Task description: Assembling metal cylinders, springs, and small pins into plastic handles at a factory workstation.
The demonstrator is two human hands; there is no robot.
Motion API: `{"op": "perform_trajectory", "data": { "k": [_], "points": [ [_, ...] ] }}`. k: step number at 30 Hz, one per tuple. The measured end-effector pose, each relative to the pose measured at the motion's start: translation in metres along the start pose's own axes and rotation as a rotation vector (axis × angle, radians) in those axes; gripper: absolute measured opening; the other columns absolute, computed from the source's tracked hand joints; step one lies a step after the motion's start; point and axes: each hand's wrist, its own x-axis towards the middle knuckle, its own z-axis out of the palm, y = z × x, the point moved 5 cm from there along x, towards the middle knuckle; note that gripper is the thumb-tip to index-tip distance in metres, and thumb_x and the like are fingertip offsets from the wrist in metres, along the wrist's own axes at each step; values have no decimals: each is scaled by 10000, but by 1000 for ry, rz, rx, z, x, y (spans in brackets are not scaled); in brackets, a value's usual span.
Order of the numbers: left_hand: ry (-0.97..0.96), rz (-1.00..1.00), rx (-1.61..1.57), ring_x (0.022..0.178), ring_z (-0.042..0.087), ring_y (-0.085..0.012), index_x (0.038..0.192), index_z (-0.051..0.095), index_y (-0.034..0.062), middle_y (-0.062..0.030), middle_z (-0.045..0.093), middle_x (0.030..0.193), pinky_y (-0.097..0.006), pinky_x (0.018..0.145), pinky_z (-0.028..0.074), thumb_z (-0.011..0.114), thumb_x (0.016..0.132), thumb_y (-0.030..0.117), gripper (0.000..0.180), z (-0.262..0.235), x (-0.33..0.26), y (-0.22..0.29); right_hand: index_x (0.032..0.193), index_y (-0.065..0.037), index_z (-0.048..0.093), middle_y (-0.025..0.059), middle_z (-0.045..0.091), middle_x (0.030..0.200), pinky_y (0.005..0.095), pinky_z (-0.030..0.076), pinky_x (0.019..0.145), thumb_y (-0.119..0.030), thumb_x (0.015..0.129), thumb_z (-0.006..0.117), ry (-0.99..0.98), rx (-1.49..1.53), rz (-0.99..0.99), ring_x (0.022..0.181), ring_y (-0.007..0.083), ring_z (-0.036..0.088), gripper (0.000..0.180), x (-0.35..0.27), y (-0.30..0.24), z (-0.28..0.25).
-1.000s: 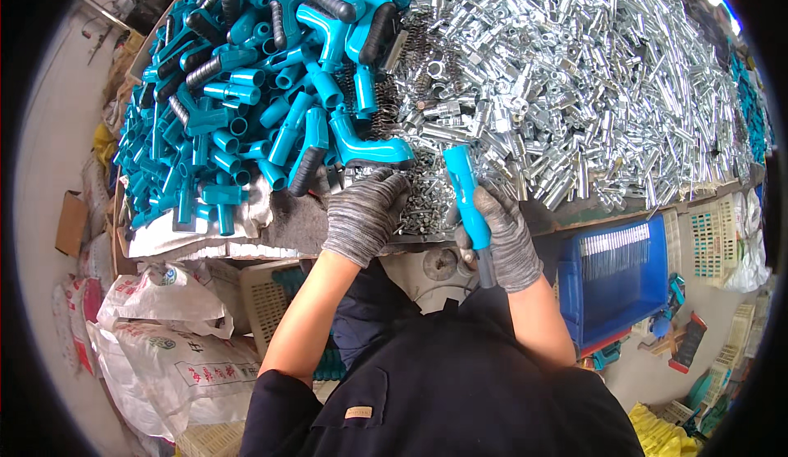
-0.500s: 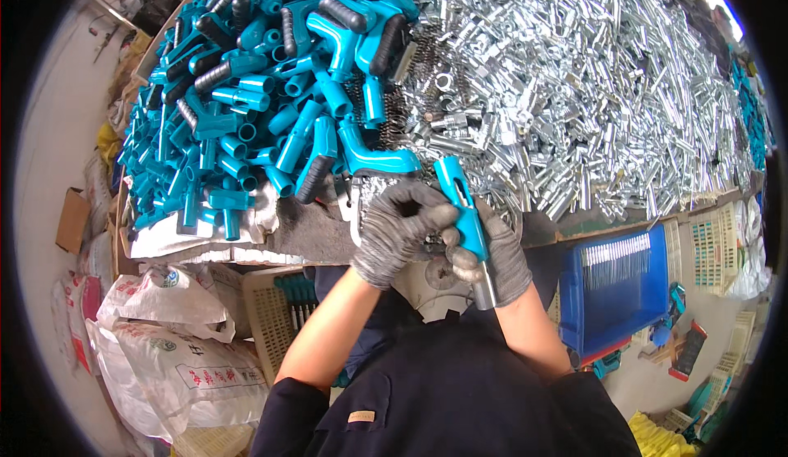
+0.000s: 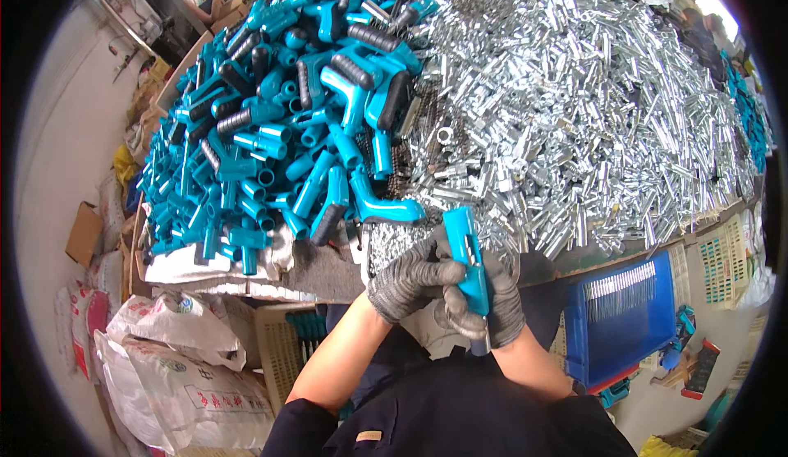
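Both my hands wear grey knit gloves. My right hand (image 3: 497, 305) grips a teal plastic handle (image 3: 469, 261) held upright at the table's near edge, a metal tip showing below the fist. My left hand (image 3: 408, 279) is closed against the same handle from the left, fingers pressed on its side. Just beyond them lies a big pile of teal handles with black grips (image 3: 295, 120) and a heap of shiny metal tubes (image 3: 591, 104).
A blue plastic crate (image 3: 624, 321) with metal parts stands below the table at right. White sacks (image 3: 164, 367) and a pale basket (image 3: 287, 346) sit at lower left. A cardboard box (image 3: 84, 233) lies at far left.
My left hand left the pile's edge and came over to the teal handle, closing on it. My right hand drew the handle nearer to my body.
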Motion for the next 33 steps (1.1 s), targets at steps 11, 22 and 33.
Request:
{"op": "perform_trajectory", "data": {
  "k": [11,22,33],
  "points": [
    [-209,-134,282,1035,582,-272,1221,495,-33,-159,591,1136,-387,891,483,801,704,403,742,10,16,6,1265,-92,478,181,631,736,237,340,280,-480,967,392,-90,261,19,343,166,461,497,-8,-4,23],
    [125,301,1206,855,562,-169,1055,539,17,-63,611,900,-338,719,443,661,843,473,517,34,15,29,1086,-11,539,99,634,768,260,491,490,-607,823,575,421,-536,-624,561,152,603,653,-31,-70,13],
    [-132,-174,405,655,420,-46,1078,559,57,30,507,740,-217,572,343,460,927,564,538,38,22,-54,1057,-48,542,77,617,831,272,496,633,-532,845,591,437,-627,-713,698,150,594,531,-38,-96,18]
  ]
}}
